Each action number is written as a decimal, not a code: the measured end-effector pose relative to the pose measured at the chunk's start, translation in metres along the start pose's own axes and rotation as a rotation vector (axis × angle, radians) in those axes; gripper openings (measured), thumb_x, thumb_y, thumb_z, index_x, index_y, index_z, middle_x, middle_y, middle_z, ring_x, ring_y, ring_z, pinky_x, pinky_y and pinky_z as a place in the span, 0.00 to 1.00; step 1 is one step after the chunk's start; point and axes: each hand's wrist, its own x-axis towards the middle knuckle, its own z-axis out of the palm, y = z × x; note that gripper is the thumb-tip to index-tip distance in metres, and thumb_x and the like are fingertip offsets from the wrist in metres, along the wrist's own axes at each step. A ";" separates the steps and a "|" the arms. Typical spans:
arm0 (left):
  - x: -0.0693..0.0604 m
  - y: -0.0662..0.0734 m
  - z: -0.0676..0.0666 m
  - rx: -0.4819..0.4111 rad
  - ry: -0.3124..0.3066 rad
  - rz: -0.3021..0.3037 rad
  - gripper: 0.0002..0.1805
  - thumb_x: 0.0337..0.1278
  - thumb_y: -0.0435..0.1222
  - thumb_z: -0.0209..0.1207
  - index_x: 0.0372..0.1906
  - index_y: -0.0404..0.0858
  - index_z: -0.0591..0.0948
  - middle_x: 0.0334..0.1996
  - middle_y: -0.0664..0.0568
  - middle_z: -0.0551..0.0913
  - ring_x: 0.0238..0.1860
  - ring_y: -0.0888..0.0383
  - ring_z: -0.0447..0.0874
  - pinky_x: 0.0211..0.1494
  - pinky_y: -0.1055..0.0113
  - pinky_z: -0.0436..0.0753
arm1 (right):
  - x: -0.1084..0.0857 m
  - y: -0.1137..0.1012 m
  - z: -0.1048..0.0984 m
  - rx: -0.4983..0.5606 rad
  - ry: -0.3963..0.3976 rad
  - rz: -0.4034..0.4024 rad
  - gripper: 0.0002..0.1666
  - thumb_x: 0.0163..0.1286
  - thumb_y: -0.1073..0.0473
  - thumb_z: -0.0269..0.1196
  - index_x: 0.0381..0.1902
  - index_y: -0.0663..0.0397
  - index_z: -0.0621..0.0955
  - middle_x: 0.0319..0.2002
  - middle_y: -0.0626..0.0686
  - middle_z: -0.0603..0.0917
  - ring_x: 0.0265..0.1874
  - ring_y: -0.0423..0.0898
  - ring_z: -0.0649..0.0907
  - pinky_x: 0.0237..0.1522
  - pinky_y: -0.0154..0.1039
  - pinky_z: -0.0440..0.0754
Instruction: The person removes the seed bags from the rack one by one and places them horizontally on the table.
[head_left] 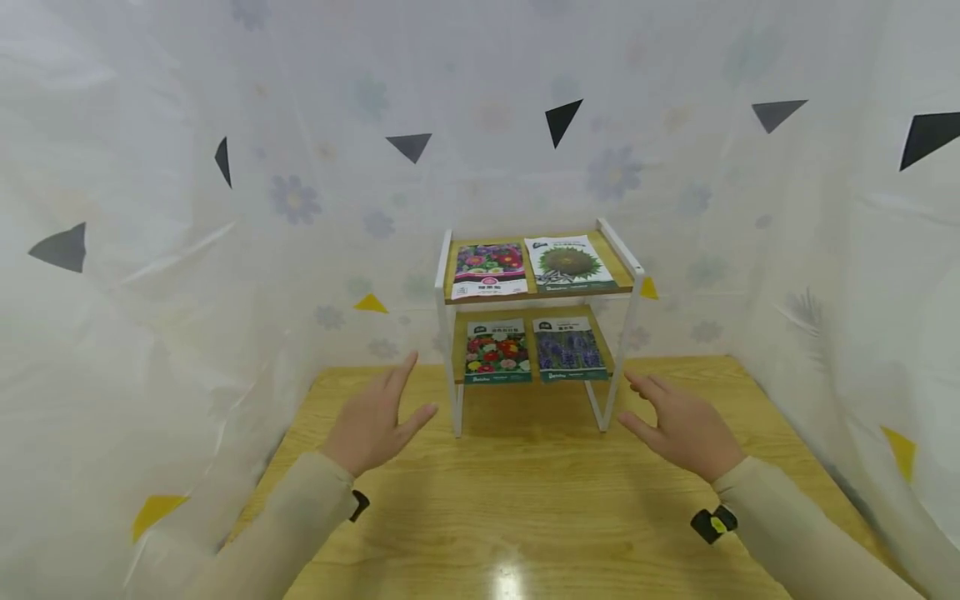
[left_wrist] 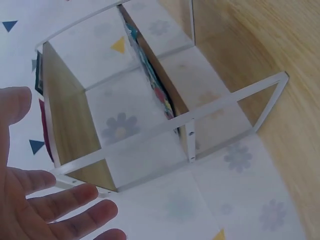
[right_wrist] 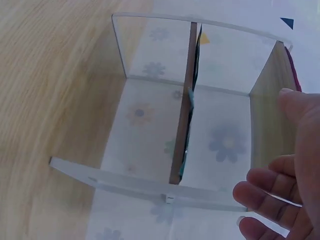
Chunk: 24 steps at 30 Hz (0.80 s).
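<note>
A two-tier shelf [head_left: 534, 297] with a white frame and wooden boards stands on the table. On its upper board lie a seed packet with pink and purple flowers [head_left: 490, 268] and a seed packet with a sunflower [head_left: 570, 262]. The lower board bears a seed packet with red mixed flowers [head_left: 498, 352] and one with lavender [head_left: 569, 350]. My left hand [head_left: 375, 417] is held left of the shelf, fingers spread, holding nothing. To the shelf's right, my right hand [head_left: 682, 425] hovers with fingers loosely extended, also holding nothing.
The wooden table [head_left: 510, 508] reaches back to a pale sheet [head_left: 480, 183] with flowers and triangles. Similar sheeting hangs at the left [head_left: 112, 333] and right [head_left: 885, 317] sides. A dark wrist strap [head_left: 714, 523] shows on the right wrist.
</note>
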 end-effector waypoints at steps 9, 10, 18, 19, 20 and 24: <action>0.036 0.011 -0.032 0.028 0.062 0.058 0.39 0.65 0.55 0.54 0.69 0.31 0.65 0.55 0.37 0.77 0.52 0.43 0.78 0.52 0.50 0.79 | 0.050 -0.024 -0.027 0.046 0.016 -0.083 0.32 0.65 0.46 0.65 0.59 0.62 0.76 0.41 0.55 0.83 0.35 0.47 0.83 0.29 0.43 0.80; 0.041 0.012 -0.036 0.031 0.070 0.058 0.38 0.65 0.54 0.54 0.68 0.31 0.65 0.55 0.37 0.77 0.52 0.43 0.78 0.52 0.49 0.79 | 0.057 -0.027 -0.031 0.066 0.015 -0.085 0.31 0.66 0.47 0.65 0.58 0.62 0.76 0.40 0.54 0.82 0.35 0.46 0.82 0.29 0.43 0.79; 0.086 0.035 -0.066 0.090 0.042 -0.014 0.37 0.67 0.57 0.48 0.65 0.31 0.70 0.54 0.38 0.77 0.49 0.44 0.80 0.46 0.51 0.81 | 0.118 -0.057 -0.069 0.202 -0.080 0.007 0.27 0.71 0.45 0.58 0.56 0.62 0.78 0.36 0.52 0.83 0.33 0.44 0.80 0.35 0.44 0.79; 0.092 0.039 -0.069 0.099 0.034 -0.018 0.37 0.68 0.57 0.48 0.64 0.30 0.70 0.55 0.38 0.77 0.50 0.44 0.80 0.47 0.51 0.81 | 0.126 -0.060 -0.072 0.207 -0.100 0.020 0.28 0.72 0.44 0.57 0.56 0.62 0.78 0.36 0.52 0.83 0.33 0.44 0.81 0.37 0.45 0.80; 0.098 0.042 -0.071 0.109 0.027 -0.020 0.36 0.68 0.57 0.47 0.63 0.30 0.71 0.54 0.38 0.78 0.50 0.44 0.79 0.49 0.52 0.81 | 0.134 -0.064 -0.076 0.209 -0.119 0.035 0.28 0.72 0.44 0.57 0.56 0.62 0.78 0.37 0.53 0.83 0.34 0.45 0.81 0.38 0.46 0.80; 0.120 0.054 -0.076 0.140 -0.021 -0.051 0.32 0.68 0.56 0.47 0.52 0.29 0.78 0.43 0.40 0.81 0.42 0.47 0.81 0.46 0.55 0.81 | 0.162 -0.075 -0.082 0.175 -0.191 0.092 0.29 0.72 0.43 0.56 0.57 0.62 0.78 0.37 0.55 0.85 0.33 0.47 0.83 0.40 0.49 0.80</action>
